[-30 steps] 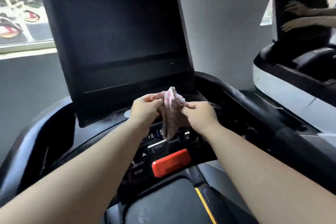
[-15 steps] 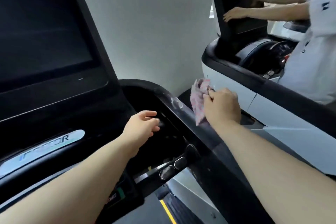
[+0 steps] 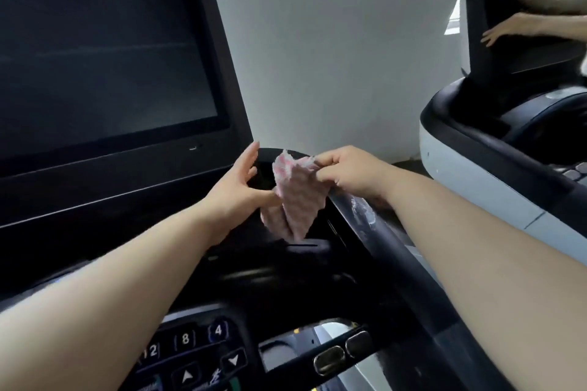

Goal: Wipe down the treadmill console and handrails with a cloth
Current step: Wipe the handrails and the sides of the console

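Note:
A pink and white cloth (image 3: 297, 197) hangs crumpled over the right side of the black treadmill console (image 3: 286, 267). My right hand (image 3: 352, 173) pinches its top edge above the right handrail (image 3: 365, 209), which shows pale smears. My left hand (image 3: 238, 190) reaches in from the left, thumb against the cloth's lower left edge, fingers spread and straight. The dark screen (image 3: 104, 51) fills the upper left. Numbered keys (image 3: 187, 340) lie at the bottom.
A second treadmill (image 3: 495, 168), white and black, stands to the right, where another person's hands (image 3: 508, 27) touch its screen. A pale wall (image 3: 333, 41) rises behind. Two metal grip sensors (image 3: 343, 352) sit on the crossbar at the bottom.
My right hand has carried the cloth left from the handrail toward the console corner. My left hand has lifted from the console recess up to the cloth's edge. The view has swung left.

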`<control>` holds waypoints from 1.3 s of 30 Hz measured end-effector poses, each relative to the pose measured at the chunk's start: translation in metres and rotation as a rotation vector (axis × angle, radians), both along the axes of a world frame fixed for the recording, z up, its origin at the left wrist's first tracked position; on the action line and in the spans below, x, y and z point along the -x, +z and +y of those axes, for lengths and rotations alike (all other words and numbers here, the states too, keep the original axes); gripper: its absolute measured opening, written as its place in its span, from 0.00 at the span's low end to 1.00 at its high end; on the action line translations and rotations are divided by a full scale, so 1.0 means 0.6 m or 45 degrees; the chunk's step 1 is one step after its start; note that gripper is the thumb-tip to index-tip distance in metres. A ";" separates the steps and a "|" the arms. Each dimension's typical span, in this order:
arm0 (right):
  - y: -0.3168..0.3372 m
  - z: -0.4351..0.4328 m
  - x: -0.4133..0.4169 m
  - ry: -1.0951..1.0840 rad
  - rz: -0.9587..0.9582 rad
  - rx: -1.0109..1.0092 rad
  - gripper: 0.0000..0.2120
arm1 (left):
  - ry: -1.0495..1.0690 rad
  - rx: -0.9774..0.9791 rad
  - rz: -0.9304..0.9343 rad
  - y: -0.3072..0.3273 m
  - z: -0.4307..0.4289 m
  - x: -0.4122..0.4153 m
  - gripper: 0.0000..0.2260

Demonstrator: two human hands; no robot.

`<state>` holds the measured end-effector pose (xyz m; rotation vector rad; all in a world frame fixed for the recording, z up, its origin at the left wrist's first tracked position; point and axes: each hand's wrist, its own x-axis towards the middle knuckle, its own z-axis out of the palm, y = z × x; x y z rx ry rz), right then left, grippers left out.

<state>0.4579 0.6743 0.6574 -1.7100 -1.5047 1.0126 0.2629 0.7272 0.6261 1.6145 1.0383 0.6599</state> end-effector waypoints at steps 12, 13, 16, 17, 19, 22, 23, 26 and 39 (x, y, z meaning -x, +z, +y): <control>-0.052 0.008 0.075 -0.216 0.515 0.152 0.08 | 0.014 0.053 -0.107 -0.006 0.051 0.012 0.06; -0.059 0.007 0.079 -0.292 0.443 0.105 0.04 | 0.016 0.043 -0.080 -0.010 0.054 0.013 0.08; -0.071 0.008 0.071 -0.463 0.330 -0.006 0.05 | -0.100 0.144 -0.070 -0.014 0.053 0.015 0.18; -0.070 0.007 0.069 -0.446 0.371 0.005 0.04 | -0.134 0.195 -0.103 -0.014 0.052 0.014 0.18; -0.072 0.008 0.063 -0.351 0.500 0.073 0.13 | -0.161 0.279 -0.218 -0.014 0.053 0.011 0.14; -0.074 0.016 0.061 -0.220 0.684 0.165 0.17 | -0.160 0.379 -0.408 -0.010 0.055 0.003 0.11; -0.077 0.020 0.060 -0.205 0.711 0.164 0.16 | -0.146 0.362 -0.410 -0.010 0.057 0.001 0.10; -0.077 0.036 0.062 -0.266 0.580 0.045 0.12 | -0.026 0.163 -0.168 -0.010 0.069 0.006 0.14; -0.059 0.079 0.031 -0.388 0.619 -0.032 0.10 | 0.210 0.273 -0.212 -0.013 0.075 -0.017 0.04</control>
